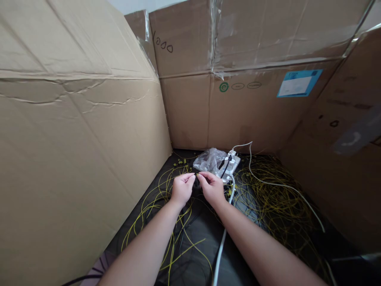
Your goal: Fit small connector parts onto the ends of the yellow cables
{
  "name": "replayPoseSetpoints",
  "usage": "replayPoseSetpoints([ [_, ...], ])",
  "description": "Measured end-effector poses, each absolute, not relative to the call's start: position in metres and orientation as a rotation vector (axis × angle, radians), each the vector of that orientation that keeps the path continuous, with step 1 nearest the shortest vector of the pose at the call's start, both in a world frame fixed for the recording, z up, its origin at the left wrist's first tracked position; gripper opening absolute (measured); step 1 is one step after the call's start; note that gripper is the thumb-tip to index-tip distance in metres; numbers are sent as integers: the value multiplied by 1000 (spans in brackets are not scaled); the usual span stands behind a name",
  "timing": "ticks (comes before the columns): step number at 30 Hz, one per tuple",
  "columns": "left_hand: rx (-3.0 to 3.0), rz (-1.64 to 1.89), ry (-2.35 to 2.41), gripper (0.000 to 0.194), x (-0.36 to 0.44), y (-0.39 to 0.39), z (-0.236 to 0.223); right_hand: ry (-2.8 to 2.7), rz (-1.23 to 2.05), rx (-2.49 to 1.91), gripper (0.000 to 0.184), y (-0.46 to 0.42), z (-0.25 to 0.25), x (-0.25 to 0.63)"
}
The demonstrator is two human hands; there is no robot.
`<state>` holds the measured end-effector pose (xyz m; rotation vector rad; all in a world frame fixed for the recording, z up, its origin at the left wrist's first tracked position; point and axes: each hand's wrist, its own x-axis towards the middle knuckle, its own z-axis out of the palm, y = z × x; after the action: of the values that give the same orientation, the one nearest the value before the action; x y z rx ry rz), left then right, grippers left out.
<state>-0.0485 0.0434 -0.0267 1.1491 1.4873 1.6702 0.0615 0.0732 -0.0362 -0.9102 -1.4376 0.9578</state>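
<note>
My left hand and my right hand are held close together over a dark surface, fingertips nearly touching. Both hands pinch a thin yellow wire with a small dark end between them. Loose yellow wires lie tangled all over the surface around and under my forearms. Just beyond my hands lies a crumpled clear plastic bag, and beside it a white power strip with a black plug in it.
Tall cardboard walls close in the space: one on the left, one at the back with a blue label, one on the right. A white cable runs from the power strip toward me; another curves right.
</note>
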Motion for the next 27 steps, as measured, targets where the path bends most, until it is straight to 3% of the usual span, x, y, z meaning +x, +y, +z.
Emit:
replayPoseSetpoints([
  [8, 1462, 1598, 1594, 23, -54, 43, -28, -1366, 1074, -893, 23, 72, -34, 60],
  [27, 998, 1506, 1219, 33, -52, 40, -16, -1340, 1150, -868, 25, 75, -37, 60],
])
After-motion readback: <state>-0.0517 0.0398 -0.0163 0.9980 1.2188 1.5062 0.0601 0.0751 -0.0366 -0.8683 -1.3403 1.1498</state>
